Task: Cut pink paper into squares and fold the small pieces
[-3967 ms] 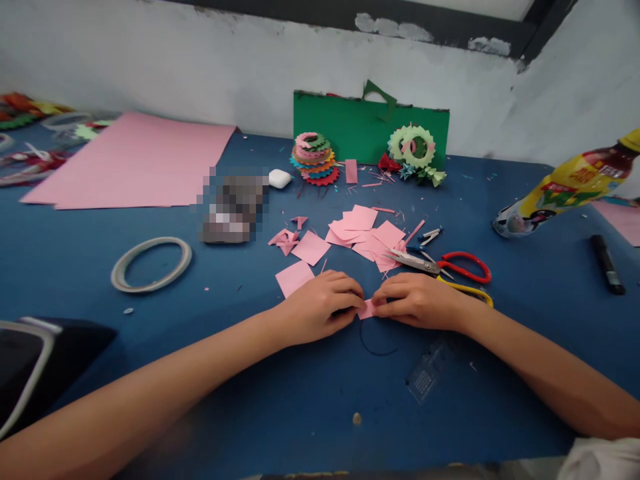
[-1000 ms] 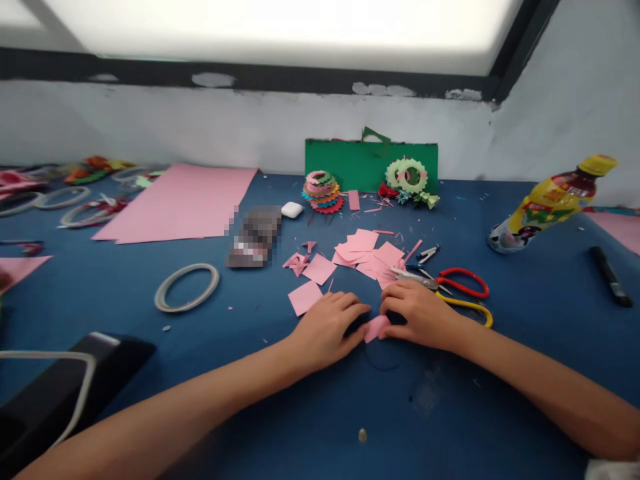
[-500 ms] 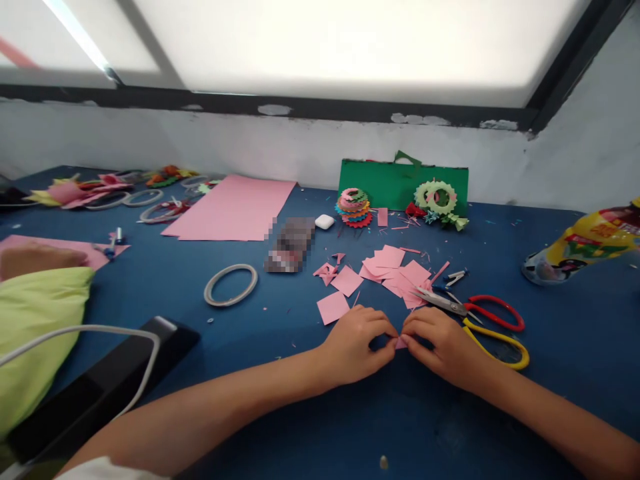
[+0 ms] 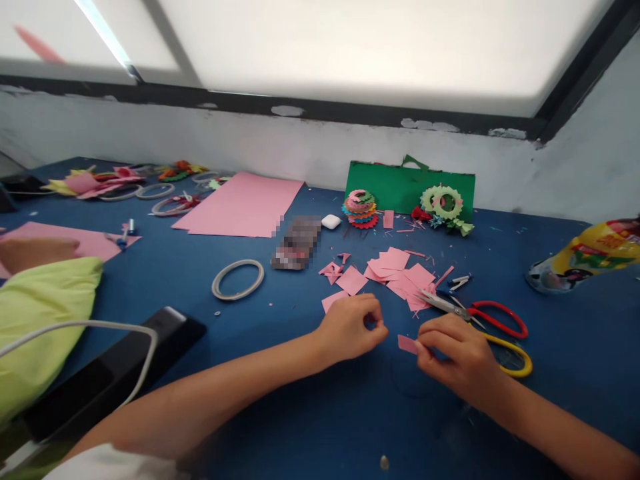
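Note:
Between the thumb and index finger of my right hand (image 4: 457, 353) is a small folded piece of pink paper (image 4: 407, 344), its free end pointing left. My left hand (image 4: 350, 327) is apart from it on the left, fingers curled with thumb and fingertip together and nothing visible in them. Just beyond my left hand, a pink paper square (image 4: 351, 281) lies flat, and another is partly covered by that hand. A pile of pink squares (image 4: 393, 264) spreads beyond both hands. Scissors (image 4: 450, 307) with one red and one yellow handle lie partly behind my right hand.
A tape roll (image 4: 237, 298), a blurred-out flat object (image 4: 297, 243) and large pink sheets (image 4: 243, 207) lie to the left. A yellow-labelled bottle (image 4: 585, 257) leans at right. At far left, a co-worker's sleeve (image 4: 45, 313) is beside a black box (image 4: 115, 373) with a white cable.
My hands have moved apart. My left hand has let go of the small pink paper, which stays in my right hand, now further right. The view has shifted slightly.

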The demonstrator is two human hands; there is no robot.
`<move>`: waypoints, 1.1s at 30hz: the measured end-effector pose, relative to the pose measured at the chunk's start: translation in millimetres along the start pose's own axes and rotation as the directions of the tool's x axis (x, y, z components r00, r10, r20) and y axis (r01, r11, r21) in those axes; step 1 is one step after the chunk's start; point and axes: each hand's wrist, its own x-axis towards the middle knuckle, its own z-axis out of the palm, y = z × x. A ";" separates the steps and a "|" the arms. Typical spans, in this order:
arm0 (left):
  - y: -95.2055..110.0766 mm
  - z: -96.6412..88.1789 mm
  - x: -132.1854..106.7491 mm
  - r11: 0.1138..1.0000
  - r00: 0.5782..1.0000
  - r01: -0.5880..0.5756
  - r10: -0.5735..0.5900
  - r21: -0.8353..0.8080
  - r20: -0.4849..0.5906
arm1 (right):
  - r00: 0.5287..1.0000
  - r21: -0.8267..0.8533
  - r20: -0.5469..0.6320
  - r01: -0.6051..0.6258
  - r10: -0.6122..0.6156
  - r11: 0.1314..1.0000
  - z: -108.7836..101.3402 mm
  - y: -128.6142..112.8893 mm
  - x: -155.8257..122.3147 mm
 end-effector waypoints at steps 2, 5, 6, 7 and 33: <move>-5.3 -2.5 1.1 0.998 0.999 -0.035 0.035 -0.048 0.013 | 1.000 -0.003 -0.011 -0.010 0.010 1.000 -3.8 0.5 2.9; -6.7 1.0 -2.5 0.969 0.973 -0.201 0.214 -0.142 0.088 | 0.999 0.013 0.023 -0.032 0.031 0.999 -2.1 3.9 3.5; -6.1 3.6 -4.7 0.956 0.957 -0.254 0.270 -0.145 0.105 | 0.999 0.019 0.034 -0.035 0.034 0.999 -0.2 5.2 2.8; -5.3 6.5 -7.0 0.948 0.944 -0.293 0.307 -0.123 0.118 | 0.999 0.019 0.043 -0.028 0.027 0.999 1.9 6.3 1.7; 4.7 9.7 -7.0 0.857 0.977 0.209 -0.201 -0.471 0.068 | 0.785 0.542 0.452 -0.619 0.424 0.568 3.4 15.2 7.3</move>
